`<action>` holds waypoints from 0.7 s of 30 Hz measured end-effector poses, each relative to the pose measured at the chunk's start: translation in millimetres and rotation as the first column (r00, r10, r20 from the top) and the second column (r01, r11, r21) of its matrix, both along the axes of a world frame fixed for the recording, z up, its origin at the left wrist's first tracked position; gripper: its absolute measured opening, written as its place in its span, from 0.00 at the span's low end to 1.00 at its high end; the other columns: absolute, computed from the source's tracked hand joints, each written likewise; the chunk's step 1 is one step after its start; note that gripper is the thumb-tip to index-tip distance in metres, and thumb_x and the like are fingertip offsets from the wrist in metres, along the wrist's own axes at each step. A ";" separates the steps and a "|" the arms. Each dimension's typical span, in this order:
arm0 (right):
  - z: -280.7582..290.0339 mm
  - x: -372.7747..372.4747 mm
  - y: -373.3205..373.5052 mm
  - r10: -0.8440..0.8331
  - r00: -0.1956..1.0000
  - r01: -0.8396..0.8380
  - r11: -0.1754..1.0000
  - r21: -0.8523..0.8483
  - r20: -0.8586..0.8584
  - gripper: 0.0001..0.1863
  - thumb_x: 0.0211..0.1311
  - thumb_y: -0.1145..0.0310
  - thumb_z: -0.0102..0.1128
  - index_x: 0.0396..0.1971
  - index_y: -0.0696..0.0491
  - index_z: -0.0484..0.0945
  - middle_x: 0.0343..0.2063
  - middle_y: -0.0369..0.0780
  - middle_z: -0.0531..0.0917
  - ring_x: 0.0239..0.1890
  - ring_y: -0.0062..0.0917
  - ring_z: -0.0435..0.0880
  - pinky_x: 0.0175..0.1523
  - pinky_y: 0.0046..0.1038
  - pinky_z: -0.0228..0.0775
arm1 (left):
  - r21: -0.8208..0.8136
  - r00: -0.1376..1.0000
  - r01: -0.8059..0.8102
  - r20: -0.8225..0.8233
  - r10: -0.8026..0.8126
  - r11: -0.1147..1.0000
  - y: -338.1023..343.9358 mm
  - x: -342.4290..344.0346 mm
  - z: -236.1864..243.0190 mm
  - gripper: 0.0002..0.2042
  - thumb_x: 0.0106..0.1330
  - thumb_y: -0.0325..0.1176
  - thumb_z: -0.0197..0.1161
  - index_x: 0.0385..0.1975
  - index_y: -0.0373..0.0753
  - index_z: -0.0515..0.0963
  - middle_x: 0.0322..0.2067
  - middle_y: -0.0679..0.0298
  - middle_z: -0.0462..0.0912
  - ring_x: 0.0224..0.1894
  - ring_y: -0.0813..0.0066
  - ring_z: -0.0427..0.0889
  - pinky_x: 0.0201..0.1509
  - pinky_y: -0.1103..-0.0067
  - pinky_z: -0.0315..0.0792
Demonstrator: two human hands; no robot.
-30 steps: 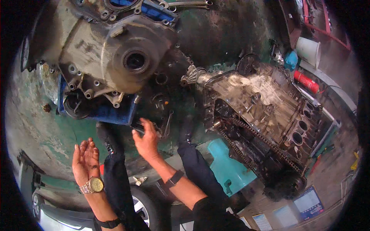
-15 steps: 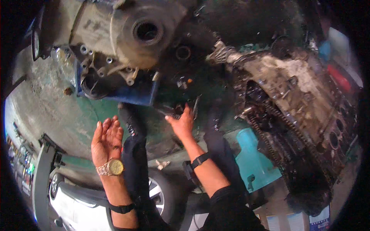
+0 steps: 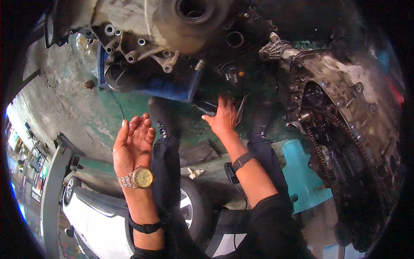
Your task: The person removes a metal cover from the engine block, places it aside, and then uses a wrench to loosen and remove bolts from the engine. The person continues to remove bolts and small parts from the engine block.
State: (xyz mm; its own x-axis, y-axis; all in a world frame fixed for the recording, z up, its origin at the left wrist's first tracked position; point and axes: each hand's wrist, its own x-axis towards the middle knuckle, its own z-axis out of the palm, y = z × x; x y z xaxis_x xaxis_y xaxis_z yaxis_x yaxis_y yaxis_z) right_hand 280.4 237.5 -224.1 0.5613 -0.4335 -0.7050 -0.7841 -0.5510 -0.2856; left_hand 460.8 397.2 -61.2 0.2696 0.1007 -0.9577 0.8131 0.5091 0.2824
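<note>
My left hand (image 3: 133, 144) is open, palm up with fingers loosely curled, holding nothing, above the floor. My right hand (image 3: 222, 114) reaches down with thumb out and fingers apart, its fingertips among dark tools (image 3: 207, 105) beside a wrench (image 3: 242, 105); whether they touch these is unclear. Above, a large grimy metal housing (image 3: 159, 26) overhangs a blue tray (image 3: 181, 93) with dark parts in it. At right lies an oily engine (image 3: 340, 95) with a chain along it.
My legs (image 3: 164, 155) flank the right hand. A turquoise plastic piece (image 3: 302, 168) lies by the engine at lower right. A white car (image 3: 97, 220) and a grey post (image 3: 54, 181) are at lower left. A dark ring (image 3: 235, 39) lies beyond the tools.
The view has shifted, so the housing, tray and engine sit higher and farther right. My right hand has reached farther forward among the tools. My left hand stays open.
</note>
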 end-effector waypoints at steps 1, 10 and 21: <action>-2.3 1.2 -2.5 -0.001 1.000 0.001 1.000 0.004 0.031 0.50 0.31 0.57 0.78 0.59 0.51 0.62 0.52 0.52 0.71 0.55 0.46 0.69 0.59 0.42 0.61 | -0.031 1.000 -0.024 -0.004 0.024 0.999 0.5 -0.5 -0.1 0.17 0.67 0.36 0.57 0.46 0.26 0.68 0.51 0.44 0.73 0.49 0.57 0.76 0.49 0.70 0.75; -18.3 7.8 -21.8 0.031 0.999 -0.023 0.948 0.319 -0.020 0.25 0.38 0.62 0.71 0.41 0.55 0.79 0.41 0.48 0.80 0.43 0.43 0.79 0.49 0.38 0.71 | 0.017 1.000 -0.014 0.003 0.014 1.000 -5.8 -2.3 1.4 0.16 0.67 0.35 0.57 0.44 0.26 0.69 0.49 0.44 0.74 0.49 0.57 0.77 0.48 0.70 0.75; -14.3 -14.1 -45.7 -0.111 0.987 0.156 0.839 0.521 -0.117 0.25 0.38 0.66 0.67 0.43 0.57 0.79 0.37 0.48 0.83 0.40 0.36 0.83 0.47 0.31 0.72 | 0.002 0.999 -0.041 0.004 0.041 0.999 -7.0 -1.4 2.9 0.15 0.67 0.35 0.57 0.42 0.26 0.71 0.47 0.44 0.76 0.48 0.58 0.78 0.48 0.69 0.76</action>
State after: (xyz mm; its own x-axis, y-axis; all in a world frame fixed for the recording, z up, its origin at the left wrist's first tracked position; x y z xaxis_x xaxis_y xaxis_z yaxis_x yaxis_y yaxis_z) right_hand 266.3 191.8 -238.4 0.4579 -0.0513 -0.8875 -0.8714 -0.2233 -0.4367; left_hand 459.5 390.2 -58.4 0.2689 0.1133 -0.9565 0.7904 0.5416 0.2864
